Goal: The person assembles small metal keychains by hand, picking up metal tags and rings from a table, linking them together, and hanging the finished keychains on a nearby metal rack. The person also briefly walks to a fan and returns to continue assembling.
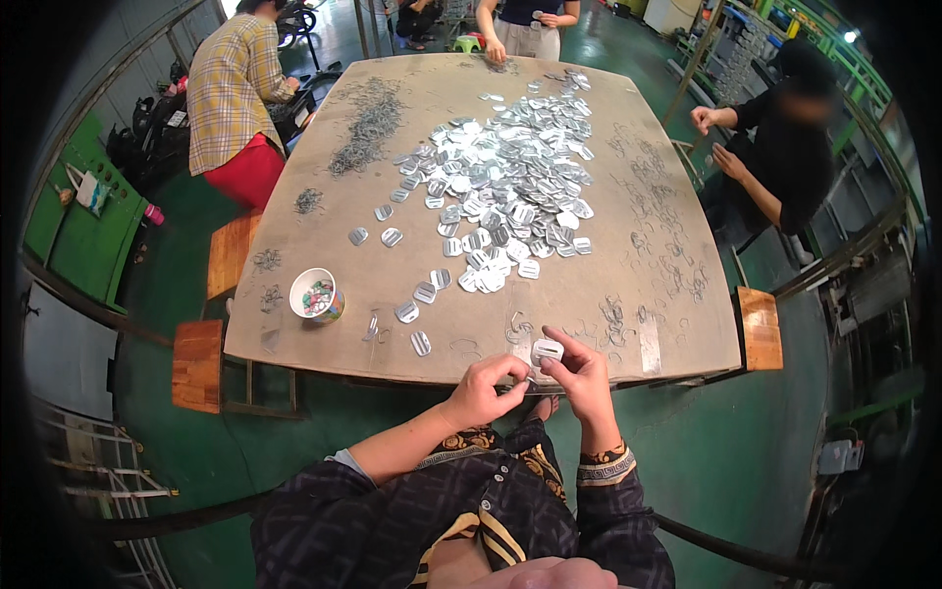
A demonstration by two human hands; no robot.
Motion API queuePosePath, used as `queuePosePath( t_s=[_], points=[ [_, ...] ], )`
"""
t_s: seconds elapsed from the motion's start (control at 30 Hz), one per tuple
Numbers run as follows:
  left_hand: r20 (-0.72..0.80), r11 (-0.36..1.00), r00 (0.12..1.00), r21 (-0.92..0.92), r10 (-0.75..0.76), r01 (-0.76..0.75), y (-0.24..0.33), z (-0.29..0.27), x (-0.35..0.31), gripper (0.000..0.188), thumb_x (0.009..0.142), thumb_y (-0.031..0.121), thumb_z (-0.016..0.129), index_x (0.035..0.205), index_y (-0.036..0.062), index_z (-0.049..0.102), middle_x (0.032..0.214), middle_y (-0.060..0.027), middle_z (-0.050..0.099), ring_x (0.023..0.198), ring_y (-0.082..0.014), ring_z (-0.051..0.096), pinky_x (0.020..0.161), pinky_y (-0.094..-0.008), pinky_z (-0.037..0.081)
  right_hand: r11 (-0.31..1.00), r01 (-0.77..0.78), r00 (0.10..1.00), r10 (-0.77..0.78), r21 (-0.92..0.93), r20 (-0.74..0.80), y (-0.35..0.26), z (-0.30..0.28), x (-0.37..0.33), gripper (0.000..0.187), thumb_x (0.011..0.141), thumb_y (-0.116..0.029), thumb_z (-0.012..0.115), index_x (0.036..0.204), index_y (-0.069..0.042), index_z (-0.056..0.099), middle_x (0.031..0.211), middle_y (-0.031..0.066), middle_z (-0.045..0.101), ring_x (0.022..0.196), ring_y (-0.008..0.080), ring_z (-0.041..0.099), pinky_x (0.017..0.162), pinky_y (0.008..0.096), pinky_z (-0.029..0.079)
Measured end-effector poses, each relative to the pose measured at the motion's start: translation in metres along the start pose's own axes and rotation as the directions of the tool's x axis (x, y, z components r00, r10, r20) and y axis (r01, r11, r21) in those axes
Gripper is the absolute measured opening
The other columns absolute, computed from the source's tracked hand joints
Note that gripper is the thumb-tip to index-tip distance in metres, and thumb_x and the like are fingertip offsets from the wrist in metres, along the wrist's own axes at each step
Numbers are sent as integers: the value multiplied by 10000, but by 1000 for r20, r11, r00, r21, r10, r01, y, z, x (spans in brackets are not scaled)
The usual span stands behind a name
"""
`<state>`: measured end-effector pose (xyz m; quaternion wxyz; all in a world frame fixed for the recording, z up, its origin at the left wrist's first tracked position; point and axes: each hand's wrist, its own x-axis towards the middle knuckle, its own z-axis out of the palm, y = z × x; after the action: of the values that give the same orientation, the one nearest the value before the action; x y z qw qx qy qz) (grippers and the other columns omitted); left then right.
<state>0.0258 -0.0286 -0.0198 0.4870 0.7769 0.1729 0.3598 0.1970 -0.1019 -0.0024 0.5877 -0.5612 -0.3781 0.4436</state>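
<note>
My right hand point(579, 373) pinches a small silver metal tag point(547, 348) just over the near edge of the brown table point(648, 177). My left hand point(486, 388) is beside it, fingers curled at the tag's lower edge, seemingly on a thin wire piece that is too small to make out. A large heap of the same silver tags point(510, 182) covers the middle of the table. A few loose tags point(420, 342) lie nearer to me.
A white cup point(315, 294) of coloured bits stands at the near left. Piles of wire hooks point(368, 123) lie at the far left and thin ones at the right. Three other people work around the table. Wooden stools point(198, 363) flank it.
</note>
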Motion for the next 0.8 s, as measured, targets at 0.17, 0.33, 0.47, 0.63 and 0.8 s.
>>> queuePosePath(
  t_s=[0.17, 0.33, 0.47, 0.63, 0.8],
  points=[
    [-4, 998, 999, 42, 37, -37, 2, 0, 6, 128, 752, -1, 655, 822, 17, 549, 793, -110, 612, 732, -270, 619, 654, -347, 473, 995, 23, 999, -21, -101, 27, -6, 0, -11, 494, 802, 35, 643, 1285, -41, 571, 796, -39, 603, 682, 15, 513, 617, 190, 436],
    [43, 994, 997, 89, 58, -62, 0, 3, 7, 132, 745, 11, 652, 811, 19, 537, 767, -120, 592, 699, -289, 597, 626, -366, 465, 968, 56, 998, -64, -246, -25, -15, 2, -21, 538, 774, 48, 655, 1293, -43, 551, 762, -7, 617, 669, 38, 538, 636, 216, 463],
    [93, 990, 991, 92, 95, -104, -5, 8, 3, 131, 741, 19, 656, 802, 20, 541, 765, -123, 595, 702, -301, 593, 625, -375, 466, 931, 109, 973, -172, -348, -155, -7, 7, -36, 438, 766, 59, 674, 1187, -3, 568, 784, 45, 652, 708, 74, 602, 667, 226, 493],
    [220, 994, 971, 33, 98, -108, -13, 17, -2, 123, 731, 30, 669, 781, 23, 557, 761, -119, 599, 712, -300, 596, 645, -371, 473, 955, 66, 957, -143, -288, -253, 6, 5, -59, 191, 800, 61, 663, 984, 26, 625, 872, 83, 700, 784, 101, 659, 690, 236, 531],
    [281, 995, 957, 50, 70, -88, -17, 24, -1, 129, 729, 15, 689, 809, 10, 587, 778, -119, 607, 732, -292, 602, 658, -362, 483, 990, 9, 934, -58, -140, -352, 20, -2, -64, 242, 804, 44, 677, 1045, 31, 663, 852, 38, 671, 763, 63, 595, 678, 205, 495]
  ],
)
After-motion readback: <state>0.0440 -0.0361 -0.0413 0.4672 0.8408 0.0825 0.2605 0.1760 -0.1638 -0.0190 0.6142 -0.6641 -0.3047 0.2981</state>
